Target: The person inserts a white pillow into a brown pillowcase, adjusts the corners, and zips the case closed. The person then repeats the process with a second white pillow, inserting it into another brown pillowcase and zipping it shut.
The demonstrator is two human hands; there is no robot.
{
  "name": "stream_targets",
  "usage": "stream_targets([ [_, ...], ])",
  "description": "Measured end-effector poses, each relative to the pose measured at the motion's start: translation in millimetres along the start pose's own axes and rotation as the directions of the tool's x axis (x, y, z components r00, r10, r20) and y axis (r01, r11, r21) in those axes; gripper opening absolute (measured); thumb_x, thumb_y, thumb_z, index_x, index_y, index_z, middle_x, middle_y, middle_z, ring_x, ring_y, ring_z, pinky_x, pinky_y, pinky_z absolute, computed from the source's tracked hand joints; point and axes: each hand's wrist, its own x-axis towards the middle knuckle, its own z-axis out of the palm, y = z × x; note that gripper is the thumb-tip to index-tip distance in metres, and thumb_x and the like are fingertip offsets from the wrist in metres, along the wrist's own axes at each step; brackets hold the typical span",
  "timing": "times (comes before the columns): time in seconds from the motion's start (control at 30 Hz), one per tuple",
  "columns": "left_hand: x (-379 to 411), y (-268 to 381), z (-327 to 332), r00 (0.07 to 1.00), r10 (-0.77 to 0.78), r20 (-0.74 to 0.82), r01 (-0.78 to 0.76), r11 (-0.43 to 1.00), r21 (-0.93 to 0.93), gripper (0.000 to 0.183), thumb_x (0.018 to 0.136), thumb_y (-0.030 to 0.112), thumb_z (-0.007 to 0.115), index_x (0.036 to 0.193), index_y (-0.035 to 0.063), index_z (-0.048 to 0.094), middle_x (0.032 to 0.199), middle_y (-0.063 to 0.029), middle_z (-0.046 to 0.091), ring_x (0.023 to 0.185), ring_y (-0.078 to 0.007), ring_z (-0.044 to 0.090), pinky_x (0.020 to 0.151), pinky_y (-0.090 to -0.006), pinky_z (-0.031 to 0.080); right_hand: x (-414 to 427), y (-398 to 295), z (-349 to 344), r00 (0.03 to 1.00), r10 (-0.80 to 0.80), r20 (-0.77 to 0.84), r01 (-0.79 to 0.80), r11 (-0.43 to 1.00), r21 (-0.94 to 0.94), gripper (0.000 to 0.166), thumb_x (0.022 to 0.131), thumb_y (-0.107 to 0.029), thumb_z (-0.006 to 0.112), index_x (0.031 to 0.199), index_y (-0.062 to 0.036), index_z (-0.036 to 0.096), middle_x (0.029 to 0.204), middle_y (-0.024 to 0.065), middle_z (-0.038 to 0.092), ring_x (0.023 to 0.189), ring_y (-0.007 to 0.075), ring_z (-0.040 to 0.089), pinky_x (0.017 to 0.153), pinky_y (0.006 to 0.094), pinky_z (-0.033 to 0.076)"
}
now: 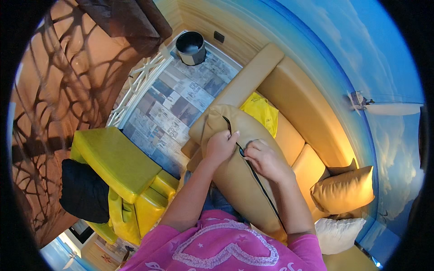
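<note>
A large tan leather-like cushion (237,179) lies slanted across the front of my body. A dark zipper (261,186) runs along its length, and the seam gapes a little at its upper end and between my hands. My left hand (222,145) grips the cover beside the seam, thumb on top. Just to its right, my right hand (266,161) pinches the cover's edge at the zipper; whether its fingers hold the zipper pull is hidden. The cushion partly covers the tan sofa (288,135).
A yellow plastic bag (259,113) lies on the sofa seat. Tan (342,189) and white pillows (339,235) sit at the right. At the left stands a yellow-green armchair (115,159) with a black cushion (84,191). A black bin (190,49) stands on the patterned floor (176,111) by the wall.
</note>
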Motion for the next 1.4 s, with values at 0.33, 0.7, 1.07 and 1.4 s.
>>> stream_targets([
  [0.33, 13.3, -8.5, -9.4, 0.993, -0.046, 0.112, 0.053, 0.997, -0.055, 0.052, 0.092, 0.045, 0.057, 0.064, 0.0013, 0.056, 0.056, -0.0109, 0.054, 0.050, -0.0209, 0.054, 0.049, -0.0350, 0.042, 19.3, 2.9, 20.2, 0.991, -0.068, -0.111, 0.047, 0.982, -0.181, 0.014, 0.077, -0.006, 0.059, 0.091, -0.0099, 0.057, 0.094, 0.0068, 0.057, 0.092, 0.0275, 0.059, 0.074, 0.0374, 0.050],
  [0.7, 10.8, 5.8, -25.1, 0.803, 0.112, -0.586, -0.176, 0.983, -0.055, 0.047, 0.084, 0.035, 0.071, 0.111, 0.0000, 0.055, 0.084, -0.0109, 0.057, 0.082, -0.0237, 0.060, 0.073, -0.0366, 0.047, 23.0, 8.3, 28.4, 0.973, -0.033, -0.227, 0.017, 0.997, -0.072, 0.011, 0.078, -0.008, 0.059, 0.089, -0.0096, 0.058, 0.092, 0.0079, 0.056, 0.089, 0.0280, 0.058, 0.072, 0.0388, 0.049],
  [1.07, 71.5, -20.7, -16.6, 0.776, 0.014, -0.631, -0.220, 0.943, -0.249, 0.030, 0.083, 0.022, 0.073, 0.099, -0.0003, 0.061, 0.089, -0.0082, 0.066, 0.079, -0.0166, 0.061, 0.074, -0.0310, 0.049, 41.6, 8.7, 23.6, 0.977, -0.039, -0.212, 0.024, 0.997, -0.073, 0.007, 0.081, -0.008, 0.060, 0.086, -0.0075, 0.056, 0.089, 0.0094, 0.056, 0.087, 0.0295, 0.057, 0.074, 0.0399, 0.047],
  [1.4, 69.1, -20.5, -26.1, 0.832, -0.031, -0.554, -0.200, 0.915, -0.351, 0.035, 0.081, 0.028, 0.074, 0.097, -0.0009, 0.063, 0.087, -0.0137, 0.067, 0.079, -0.0241, 0.063, 0.075, -0.0351, 0.049, 85.0, 17.6, 38.3, 0.945, 0.001, -0.327, 0.033, 0.995, 0.098, 0.010, 0.083, -0.010, 0.064, 0.085, -0.0033, 0.057, 0.088, 0.0132, 0.058, 0.087, 0.0338, 0.058, 0.076, 0.0414, 0.047],
])
